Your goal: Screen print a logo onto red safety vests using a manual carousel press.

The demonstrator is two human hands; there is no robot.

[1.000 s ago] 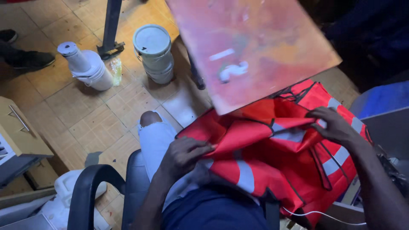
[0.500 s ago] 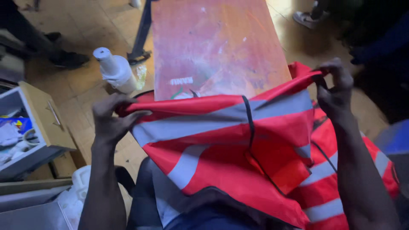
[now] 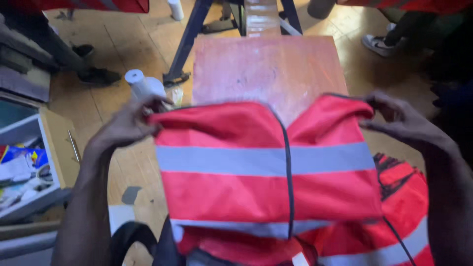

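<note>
One red safety vest (image 3: 266,172) (two grey reflective bands) at frame centre, pinched by left hand (image 3: 129,124) and right hand (image 3: 400,119); now spread flatter, wider than before.

Matt red cloth vest (image 3: 266,192) with duller grey woven bands; worn, faintly glossy reddish wooden tabletop (image 3: 268,66).

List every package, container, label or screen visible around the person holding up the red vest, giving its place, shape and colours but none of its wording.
White bottle: on the floor just beyond the left hand, cylindrical with a round cap.
Cardboard box: left edge, open, brown walls, holding colourful packets too blurred to tell apart.
No screens or signs show; the right hand grips the red vest, which has grey bands.
</note>
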